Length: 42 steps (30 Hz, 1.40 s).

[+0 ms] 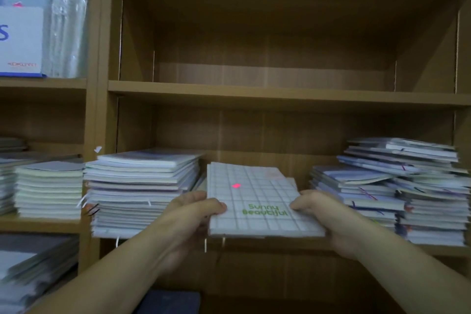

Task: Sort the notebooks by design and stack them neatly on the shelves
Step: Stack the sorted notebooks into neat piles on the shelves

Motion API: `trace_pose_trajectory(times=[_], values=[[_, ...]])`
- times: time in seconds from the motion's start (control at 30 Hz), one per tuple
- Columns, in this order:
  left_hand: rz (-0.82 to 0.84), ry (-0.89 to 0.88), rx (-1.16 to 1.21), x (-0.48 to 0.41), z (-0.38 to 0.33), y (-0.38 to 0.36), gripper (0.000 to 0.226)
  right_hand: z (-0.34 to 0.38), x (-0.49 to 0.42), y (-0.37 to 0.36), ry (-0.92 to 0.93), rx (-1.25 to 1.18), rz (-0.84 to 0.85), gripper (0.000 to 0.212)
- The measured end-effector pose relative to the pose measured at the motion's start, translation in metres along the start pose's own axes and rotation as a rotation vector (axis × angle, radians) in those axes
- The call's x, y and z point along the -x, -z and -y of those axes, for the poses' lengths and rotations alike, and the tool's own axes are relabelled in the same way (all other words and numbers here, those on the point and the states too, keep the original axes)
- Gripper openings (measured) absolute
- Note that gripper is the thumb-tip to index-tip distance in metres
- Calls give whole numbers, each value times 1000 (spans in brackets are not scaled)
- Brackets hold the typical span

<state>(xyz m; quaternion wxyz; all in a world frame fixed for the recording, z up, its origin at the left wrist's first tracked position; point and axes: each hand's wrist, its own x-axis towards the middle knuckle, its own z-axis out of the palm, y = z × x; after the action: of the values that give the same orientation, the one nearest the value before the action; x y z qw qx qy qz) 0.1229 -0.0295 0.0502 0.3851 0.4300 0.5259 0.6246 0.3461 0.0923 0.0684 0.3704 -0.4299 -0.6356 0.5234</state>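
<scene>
A small pile of white grid-pattern notebooks (pixel 257 199) with green "Sunny Beautiful" lettering sits between my hands, in front of the lower shelf (pixel 280 243). My left hand (pixel 196 211) grips its left edge, thumb on the cover. My right hand (pixel 318 208) grips its right edge the same way. A tall stack of pale notebooks (pixel 137 191) stands on the shelf to the left. To the right stands a messier stack of notebooks (pixel 397 191). Between the two stacks the pile fills the gap.
The shelf above (pixel 267 89) holds nothing in view. In the left bay are more notebook stacks (pixel 48 191) and, higher up, plastic-wrapped packs with a white box (pixel 20 41). Lower left lie further stacks (pixel 33 270). A dark item (pixel 170 301) lies at the bottom.
</scene>
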Motion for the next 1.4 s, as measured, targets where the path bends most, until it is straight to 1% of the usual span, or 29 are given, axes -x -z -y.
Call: trace_pose_trajectory(times=[0.07, 0.17, 0.27, 0.43, 0.5, 0.53, 0.57, 0.63, 0.7, 0.77, 0.87, 0.9, 0.97, 1.03, 1.1, 1.2, 1.3, 1.4], values=[[20, -26, -28, 6, 2, 0, 27, -5, 6, 2, 13, 8, 24, 25], [-11, -61, -93, 5, 1, 2, 24, -9, 14, 4, 13, -1, 77, 23], [-9, -61, -75, 4, 6, 4, 36, -19, 11, 4, 19, -61, 62, 29], [-82, -116, -69, 4, 24, -3, 55, -39, 1, 2, 138, -54, -54, 42], [-57, -122, -48, 5, 31, 3, 69, -47, 10, 3, 178, -33, -33, 47], [-10, -120, -46, 8, 35, 7, 75, -50, 18, 3, 201, -25, -14, 50], [54, -117, -54, 13, 39, 9, 75, -55, 26, 4, 231, -26, 2, 51], [138, -118, -99, 24, 49, 9, 60, -67, 41, 7, 287, -32, 20, 54], [107, -106, -117, 34, 64, 7, 52, -83, 54, 8, 326, -26, 50, 59], [75, -100, -156, 43, 81, 4, 52, -105, 66, 7, 364, 13, 41, 63], [98, -170, -293, 57, 110, 2, 54, -139, 81, 1, 343, 94, -26, 63], [101, -193, -353, 59, 122, 2, 58, -152, 83, -2, 334, 127, -55, 63], [72, -183, -464, 61, 151, 3, 66, -176, 86, -6, 300, 197, -82, 62], [28, -145, -578, 60, 182, 5, 63, -198, 86, -13, 256, 274, -67, 57], [-16, -125, -694, 57, 209, 6, 56, -220, 78, -20, 231, 343, -89, 53], [-90, -139, -767, 38, 235, 8, 50, -244, 54, -33, 223, 381, -128, 47], [-141, -144, -763, 10, 249, 11, 60, -260, 17, -45, 243, 411, -166, 35], [-173, -125, -782, -14, 262, 12, 63, -274, -20, -54, 236, 390, -171, 32]])
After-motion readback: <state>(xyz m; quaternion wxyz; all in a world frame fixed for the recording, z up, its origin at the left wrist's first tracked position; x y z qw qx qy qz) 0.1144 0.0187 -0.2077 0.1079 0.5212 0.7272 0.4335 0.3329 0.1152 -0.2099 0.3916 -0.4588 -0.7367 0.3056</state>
